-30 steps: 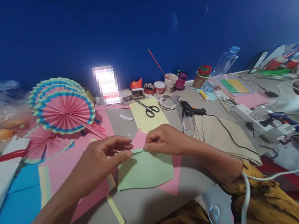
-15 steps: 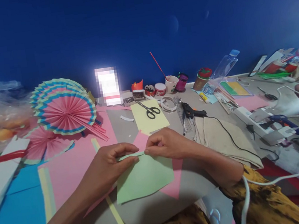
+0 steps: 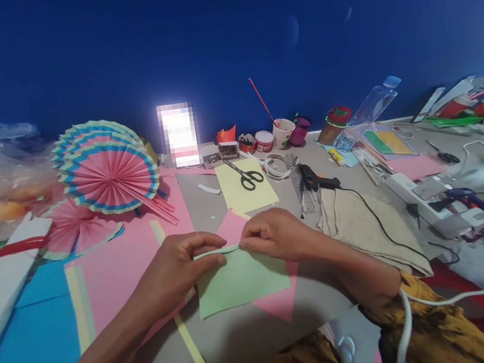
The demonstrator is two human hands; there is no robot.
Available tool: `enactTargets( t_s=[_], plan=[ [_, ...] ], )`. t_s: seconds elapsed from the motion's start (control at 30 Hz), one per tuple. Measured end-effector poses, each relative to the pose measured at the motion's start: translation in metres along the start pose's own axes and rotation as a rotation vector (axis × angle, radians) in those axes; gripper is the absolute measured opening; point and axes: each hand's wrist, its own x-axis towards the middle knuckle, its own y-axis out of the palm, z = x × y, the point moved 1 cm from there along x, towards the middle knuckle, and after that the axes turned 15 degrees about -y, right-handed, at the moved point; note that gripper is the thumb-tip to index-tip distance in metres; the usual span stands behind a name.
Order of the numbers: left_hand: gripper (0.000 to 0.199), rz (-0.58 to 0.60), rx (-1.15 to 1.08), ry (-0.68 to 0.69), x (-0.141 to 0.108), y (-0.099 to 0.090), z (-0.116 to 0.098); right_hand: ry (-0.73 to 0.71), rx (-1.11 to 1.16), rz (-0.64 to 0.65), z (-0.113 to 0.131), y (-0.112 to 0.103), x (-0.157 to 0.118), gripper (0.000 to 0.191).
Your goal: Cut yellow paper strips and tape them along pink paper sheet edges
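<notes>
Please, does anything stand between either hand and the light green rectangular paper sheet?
Nothing visible does: the right hand pinches the light green paper sheet at its far edge, which the left hand straddles.

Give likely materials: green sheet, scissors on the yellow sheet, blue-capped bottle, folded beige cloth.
Green sheet: probably paper, matte; thin, with its upper edge curled over.
Scissors: likely metal with dark plastic grips, going by shape; finish too small to judge.
Bottle: looks like clear, glossy plastic; see-through, with highlights.
Cloth: likely woven fabric, dull; soft folds, weave not resolvable.
</notes>
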Motion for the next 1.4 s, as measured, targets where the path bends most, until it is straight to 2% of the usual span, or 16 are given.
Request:
enactTargets(
  t_s=[0.2, 0.47, 0.63, 0.73, 0.8, 0.9, 1.0, 1.13, 1.27, 1.4],
  plan=[
    [0.032, 0.046, 0.006, -0.046, 0.003, -0.001, 0.002, -0.016, -0.047, 0.025, -0.001, 0.000, 0.000, 0.018],
    [0.034, 0.239, 0.001, -0.029, 0.006, -0.008, 0.007, -0.053, -0.036, 0.018, -0.003, 0.001, -0.002, 0.017],
    [0.033, 0.359, 0.061, 0.021, 0.006, -0.021, 0.006, -0.056, -0.010, 0.010, -0.005, 0.001, -0.002, 0.016],
    [0.041, 0.413, 0.126, 0.034, 0.006, -0.034, 0.007, -0.046, 0.005, -0.028, -0.007, -0.001, -0.003, 0.019],
    [0.045, 0.380, 0.162, 0.025, 0.006, -0.040, 0.009, -0.038, 0.024, -0.041, -0.008, -0.003, -0.003, 0.020],
    [0.042, 0.244, 0.143, 0.055, 0.004, -0.037, 0.006, -0.035, 0.040, -0.034, -0.005, -0.003, -0.002, 0.020],
    [0.042, 0.109, 0.115, 0.072, 0.000, -0.020, -0.001, -0.016, 0.040, -0.010, 0.001, -0.002, -0.001, 0.018],
    [0.036, -0.022, 0.278, 0.179, -0.005, 0.006, -0.005, 0.006, 0.026, 0.007, 0.004, 0.000, -0.001, 0.017],
    [0.029, 0.015, 0.347, 0.237, -0.005, 0.012, -0.002, -0.006, 0.010, 0.027, 0.002, 0.000, -0.001, 0.016],
    [0.024, 0.181, 0.199, 0.166, -0.004, 0.011, -0.003, -0.043, -0.022, 0.040, 0.001, 0.001, -0.001, 0.015]
  ],
)
